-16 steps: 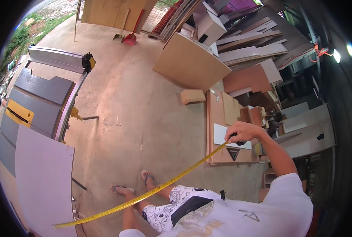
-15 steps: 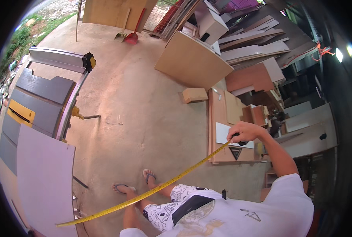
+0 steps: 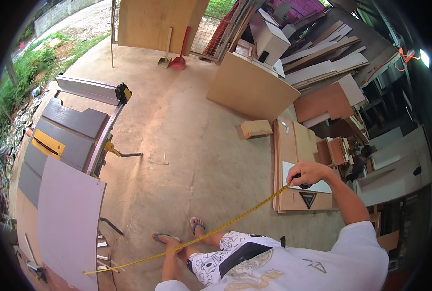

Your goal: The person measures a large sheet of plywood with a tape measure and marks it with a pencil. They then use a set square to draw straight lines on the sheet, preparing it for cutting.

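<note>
The right hand (image 3: 310, 173), clenched on the tape measure case over stacked boards (image 3: 293, 145), anchors a yellow tape blade (image 3: 211, 233) running diagonally near-left to the grey panel (image 3: 68, 213); the left hand's state cannot be told.

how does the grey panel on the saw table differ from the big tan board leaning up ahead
The grey panel lies flat on the table saw; the tan board stands on edge on the floor. The grey panel is pale grey, the tan board light brown. Both are flat rectangular sheets.
</note>
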`<state>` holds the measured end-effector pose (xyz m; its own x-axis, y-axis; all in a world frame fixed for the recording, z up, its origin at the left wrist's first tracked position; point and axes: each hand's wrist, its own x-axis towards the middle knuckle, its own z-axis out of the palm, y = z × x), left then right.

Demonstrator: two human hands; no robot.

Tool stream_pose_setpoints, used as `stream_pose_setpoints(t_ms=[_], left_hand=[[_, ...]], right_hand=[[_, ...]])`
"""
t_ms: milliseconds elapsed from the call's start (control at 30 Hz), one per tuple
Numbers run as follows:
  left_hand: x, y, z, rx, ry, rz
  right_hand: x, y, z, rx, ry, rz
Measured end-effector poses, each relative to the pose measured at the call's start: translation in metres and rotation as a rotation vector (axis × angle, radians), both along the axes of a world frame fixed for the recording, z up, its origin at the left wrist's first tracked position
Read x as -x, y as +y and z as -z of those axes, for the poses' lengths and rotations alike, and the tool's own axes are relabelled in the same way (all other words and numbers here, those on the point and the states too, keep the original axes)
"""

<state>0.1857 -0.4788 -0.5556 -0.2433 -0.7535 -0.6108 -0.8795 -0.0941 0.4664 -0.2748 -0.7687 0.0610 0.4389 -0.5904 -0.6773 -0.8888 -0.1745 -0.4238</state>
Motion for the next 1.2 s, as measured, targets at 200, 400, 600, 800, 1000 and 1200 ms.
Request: stream_pose_setpoints(t_ms=[200,400,600,800,1000,1200], left_hand=[[0.029,0.022,-0.073,-0.265,0.091,-0.318],[0.01,0.024,-0.037,-0.288,0.077,-0.231],[-0.042,0.043,-0.067,-0.441,0.583,-0.881],[-0.086,0.059,-0.237,0.197,1.971,-2.023],[-0.125,0.068,-0.345,0.804,2.192,-1.794],[-0.145,0.085,-0.377,1.047,1.602,-2.098]], right_hand=[[0.024,0.059,-0.009,-0.007,0.037,0.112],[0.008,0.055,-0.022,0.009,0.081,0.079],[0.022,0.056,-0.024,0.033,0.036,0.075],[0.028,0.047,0.007,0.08,0.001,0.009],[0.014,0.032,0.054,0.165,-0.129,0.007],[-0.032,0.003,0.079,0.106,-0.195,0.0]])
